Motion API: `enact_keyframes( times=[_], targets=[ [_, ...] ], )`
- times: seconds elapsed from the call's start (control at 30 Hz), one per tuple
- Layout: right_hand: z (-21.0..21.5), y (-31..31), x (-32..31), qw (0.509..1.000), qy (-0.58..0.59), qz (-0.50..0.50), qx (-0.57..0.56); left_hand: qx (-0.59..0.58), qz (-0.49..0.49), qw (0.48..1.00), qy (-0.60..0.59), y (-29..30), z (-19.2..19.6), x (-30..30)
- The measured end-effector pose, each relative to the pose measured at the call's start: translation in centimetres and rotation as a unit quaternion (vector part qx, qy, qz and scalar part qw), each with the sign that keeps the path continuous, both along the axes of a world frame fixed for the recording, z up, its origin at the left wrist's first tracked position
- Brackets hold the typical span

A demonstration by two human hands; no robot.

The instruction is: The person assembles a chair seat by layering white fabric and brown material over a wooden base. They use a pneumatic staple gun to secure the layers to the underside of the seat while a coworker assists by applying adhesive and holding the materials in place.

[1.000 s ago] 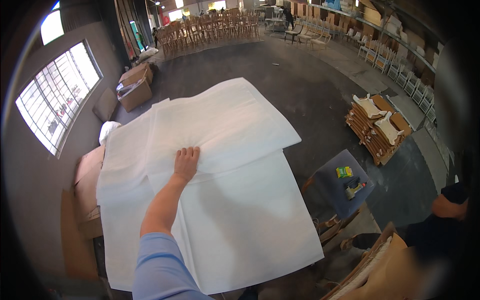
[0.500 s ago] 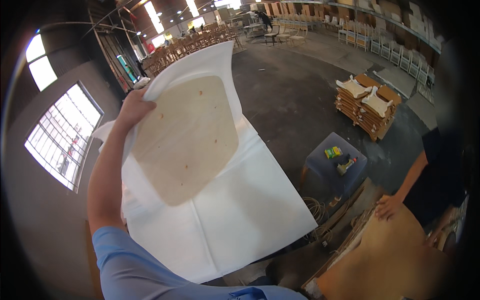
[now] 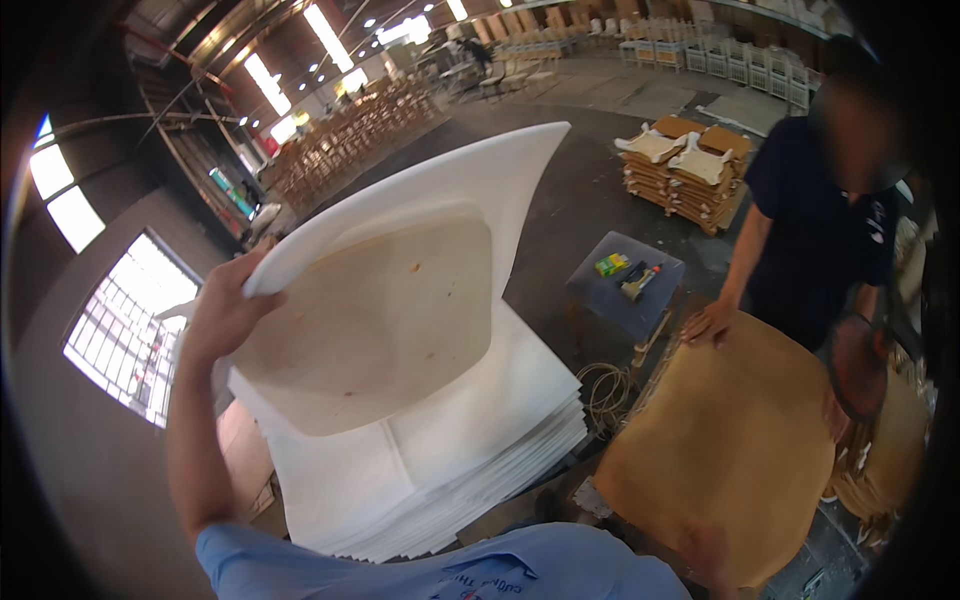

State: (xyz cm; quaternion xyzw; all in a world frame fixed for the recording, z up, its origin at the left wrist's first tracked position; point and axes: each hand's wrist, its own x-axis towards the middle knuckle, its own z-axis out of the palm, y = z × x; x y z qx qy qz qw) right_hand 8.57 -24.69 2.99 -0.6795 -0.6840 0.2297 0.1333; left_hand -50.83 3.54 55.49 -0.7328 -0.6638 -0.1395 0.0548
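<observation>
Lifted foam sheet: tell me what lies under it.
Under the lifted foam sheet, raised by the left hand, sits a stack of white sheets. Its far part is covered.

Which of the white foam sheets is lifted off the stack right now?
The top foam sheet, pinched at its edge by the left hand and tilted up so its tan underside shows. The others lie flat in the stack.
</observation>
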Motion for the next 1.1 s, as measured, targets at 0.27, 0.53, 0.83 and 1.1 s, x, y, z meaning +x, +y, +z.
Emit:
enact_keyframes(
  times=[0.27, 0.53, 0.83, 1.1],
  targets=[
    [6.5, 32.1, -5.8, 0.765, 0.637, -0.013, 0.097, 0.053, -0.049, 0.966, -0.247, -8.2, 5.4, -3.0],
    [4.6, 23.1, -22.7, 0.601, 0.776, -0.027, -0.188, -0.112, -0.103, 0.958, -0.243, 2.3, -6.0, -5.3],
    [4.3, 10.1, -17.5, 0.588, 0.772, -0.136, -0.2, -0.26, -0.243, 0.92, -0.164, 17.3, -15.5, 8.7],
    [6.8, 8.3, -11.5, 0.56, 0.814, -0.106, -0.109, 0.19, -0.37, 0.909, -0.03, 14.2, -14.9, 21.8]
  ],
)
